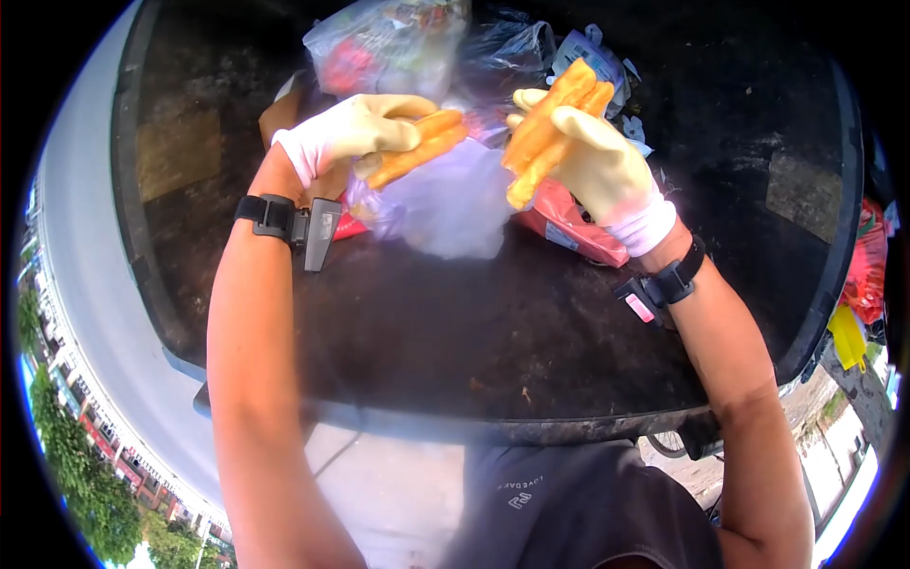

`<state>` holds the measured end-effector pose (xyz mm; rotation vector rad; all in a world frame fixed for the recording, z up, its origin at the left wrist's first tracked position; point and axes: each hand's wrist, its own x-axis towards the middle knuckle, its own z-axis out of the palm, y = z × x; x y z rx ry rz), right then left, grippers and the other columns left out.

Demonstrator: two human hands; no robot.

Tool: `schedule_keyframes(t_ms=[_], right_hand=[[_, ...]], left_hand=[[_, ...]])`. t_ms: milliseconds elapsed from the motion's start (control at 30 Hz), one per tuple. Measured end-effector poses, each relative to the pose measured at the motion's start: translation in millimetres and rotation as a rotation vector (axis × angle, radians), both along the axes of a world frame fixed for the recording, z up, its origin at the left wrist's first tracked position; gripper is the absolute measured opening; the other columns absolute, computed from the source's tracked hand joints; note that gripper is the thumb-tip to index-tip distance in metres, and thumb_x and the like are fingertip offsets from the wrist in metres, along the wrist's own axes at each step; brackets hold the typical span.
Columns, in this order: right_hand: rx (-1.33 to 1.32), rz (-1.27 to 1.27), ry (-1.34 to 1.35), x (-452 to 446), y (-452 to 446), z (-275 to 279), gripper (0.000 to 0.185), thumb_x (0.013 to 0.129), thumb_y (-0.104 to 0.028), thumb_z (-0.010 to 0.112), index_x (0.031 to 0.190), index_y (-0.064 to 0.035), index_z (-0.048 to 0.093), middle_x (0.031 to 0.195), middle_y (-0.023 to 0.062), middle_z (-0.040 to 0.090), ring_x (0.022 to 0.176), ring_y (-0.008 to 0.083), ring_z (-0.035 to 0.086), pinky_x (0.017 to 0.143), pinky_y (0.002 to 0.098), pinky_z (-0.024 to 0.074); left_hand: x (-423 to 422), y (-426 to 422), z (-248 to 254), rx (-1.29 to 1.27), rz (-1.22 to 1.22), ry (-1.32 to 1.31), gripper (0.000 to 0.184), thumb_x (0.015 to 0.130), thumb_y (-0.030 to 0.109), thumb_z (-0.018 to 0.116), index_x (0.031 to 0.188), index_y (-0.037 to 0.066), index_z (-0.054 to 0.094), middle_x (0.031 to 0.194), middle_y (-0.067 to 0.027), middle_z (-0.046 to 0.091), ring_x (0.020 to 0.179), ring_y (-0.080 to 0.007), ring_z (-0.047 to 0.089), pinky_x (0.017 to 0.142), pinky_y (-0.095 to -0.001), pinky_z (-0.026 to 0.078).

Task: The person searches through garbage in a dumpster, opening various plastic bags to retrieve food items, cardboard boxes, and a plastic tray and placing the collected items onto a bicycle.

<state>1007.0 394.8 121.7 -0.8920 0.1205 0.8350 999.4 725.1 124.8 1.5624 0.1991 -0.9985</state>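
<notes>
Pale rubber gloves with pink cuffs cover both hands. My left hand (365, 133) is closed around a golden-brown fried dough stick (422, 150), which tilts up to the right. My right hand (597, 156) grips a larger, thicker fried dough stick (555, 128), its upper end pointing away from me. Between and below the hands lies a crumpled, translucent purple plastic bag (450, 204), partly blurred. A red packet (573, 228) sits under my right hand.
A clear plastic bag of mixed waste (389, 47) stands at the back of the dark, stained surface (417, 332). Right of it lies a printed wrapper (592, 62). Red and yellow bags (863, 275) are beyond the right edge. A road (90, 218) runs along the left.
</notes>
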Motion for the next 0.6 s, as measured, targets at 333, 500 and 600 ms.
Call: schedule_keyframes(t_ms=[333, 500, 600], right_hand=[[0.234, -0.221, 0.234, 12, 0, -32, 0.049, 0.102, -0.036, 0.072, 0.137, -0.0042, 0.060, 0.133, 0.0170, 0.067, 0.126, 0.0335, 0.065, 0.115, 0.0542, 0.0493], [0.191, -0.258, 0.067, 50, -50, -21, 0.050, 0.108, -0.036, 0.056, 0.144, -0.0012, 0.057, 0.149, 0.0172, 0.059, 0.142, 0.0333, 0.052, 0.127, 0.0458, 0.0353], [0.171, -0.255, 0.127, 78, -83, 20, 0.056, 0.105, -0.042, 0.060, 0.141, 0.0010, 0.058, 0.141, 0.0228, 0.062, 0.132, 0.0387, 0.060, 0.119, 0.0519, 0.0428]], left_hand=[[9, -111, 3, 0.072, -0.032, -0.271, 0.056, 0.109, 0.031, 0.060, 0.160, 0.008, 0.053, 0.117, -0.0065, 0.073, 0.089, -0.0115, 0.068, 0.075, -0.0274, 0.055], [-2, -115, 1, -0.089, 0.263, -0.392, 0.065, 0.108, 0.042, 0.067, 0.159, 0.004, 0.051, 0.141, -0.0069, 0.066, 0.121, -0.0157, 0.066, 0.103, -0.0321, 0.053], [-13, -114, -24, 0.414, -0.160, -0.488, 0.091, 0.097, 0.058, 0.073, 0.162, 0.000, 0.045, 0.157, -0.0194, 0.059, 0.134, -0.0301, 0.065, 0.113, -0.0409, 0.050]])
